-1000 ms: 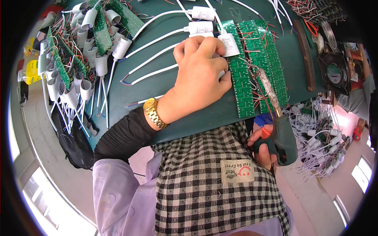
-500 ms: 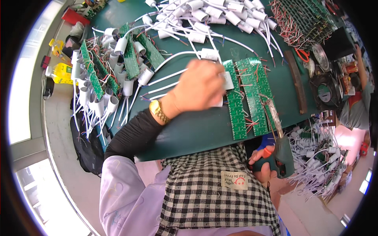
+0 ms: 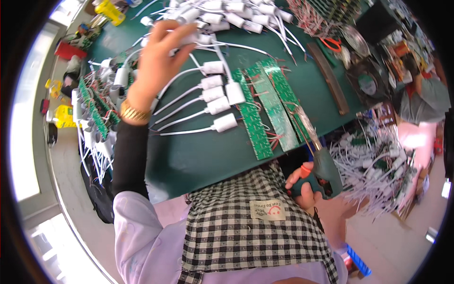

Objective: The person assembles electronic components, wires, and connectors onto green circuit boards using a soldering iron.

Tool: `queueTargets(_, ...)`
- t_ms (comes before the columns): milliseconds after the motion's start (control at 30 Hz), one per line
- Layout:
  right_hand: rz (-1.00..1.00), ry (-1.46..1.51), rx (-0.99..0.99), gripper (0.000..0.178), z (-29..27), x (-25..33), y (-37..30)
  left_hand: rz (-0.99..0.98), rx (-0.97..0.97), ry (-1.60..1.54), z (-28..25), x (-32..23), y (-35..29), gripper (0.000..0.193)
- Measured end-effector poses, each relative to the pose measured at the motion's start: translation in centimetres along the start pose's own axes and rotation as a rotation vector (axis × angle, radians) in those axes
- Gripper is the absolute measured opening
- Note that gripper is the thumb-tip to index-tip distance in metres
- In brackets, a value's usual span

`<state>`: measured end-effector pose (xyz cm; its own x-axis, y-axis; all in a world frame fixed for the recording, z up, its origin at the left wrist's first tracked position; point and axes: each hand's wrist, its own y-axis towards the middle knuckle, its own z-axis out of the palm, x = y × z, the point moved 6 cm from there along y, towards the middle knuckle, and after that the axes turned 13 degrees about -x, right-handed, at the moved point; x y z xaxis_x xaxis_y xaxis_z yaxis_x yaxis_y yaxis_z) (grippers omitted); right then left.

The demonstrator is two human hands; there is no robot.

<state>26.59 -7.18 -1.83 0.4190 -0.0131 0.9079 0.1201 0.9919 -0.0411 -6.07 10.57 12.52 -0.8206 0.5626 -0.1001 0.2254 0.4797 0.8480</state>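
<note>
My left hand (image 3: 158, 64), with a gold watch on its wrist, reaches to the near left edge of a pile of white cylindrical end caps (image 3: 231, 19) with cables. Its thumb and fingers bend round one white end cap (image 3: 189, 39), partly hidden by the hand. At the table's front edge my right hand (image 3: 302, 185) grips a dark green soldering gun (image 3: 328, 174). The gun's foil-wrapped barrel points up over three green circuit boards (image 3: 253, 120). Several end caps (image 3: 224, 122) lie in a row left of the boards, and a square white piece (image 3: 235, 93) touches the leftmost board.
Circuit boards with attached caps (image 3: 94, 106) crowd the left side. A rusty metal bar (image 3: 327, 78), orange-handled scissors (image 3: 332, 44) and a fan (image 3: 367, 84) lie at the right. A cable heap (image 3: 373, 165) is below the right edge; another person (image 3: 425, 99) is beyond.
My left hand has moved left and away from the boards to the pile, uncovering the row of end caps. My right hand still holds the soldering gun. The whole view has shifted slightly.
</note>
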Motion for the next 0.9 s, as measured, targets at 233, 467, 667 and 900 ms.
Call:
queueTargets(233, 0.050, -0.066, 0.037, 0.048, -0.3, -0.7, 0.3, -0.228, 0.284, -0.026, -4.1, -11.4, -0.8, 0.032)
queueTargets(467, 0.094, -0.188, 0.220, 0.047, 1.4, 0.6, 0.3, -0.195, 0.357, -0.160, 1.7, -13.6, -9.4, 0.024)
queueTargets(667, 0.060, -0.142, 0.214, 0.046, 0.4, -0.8, -0.2, -0.218, 0.158, -0.138, 3.0, -12.8, -10.0, 0.016)
queueTargets(900, 0.105, -0.179, 0.198, 0.046, 0.7, -0.5, 0.0, -0.379, 0.122, -0.106, 3.8, -12.4, -11.0, 0.015)
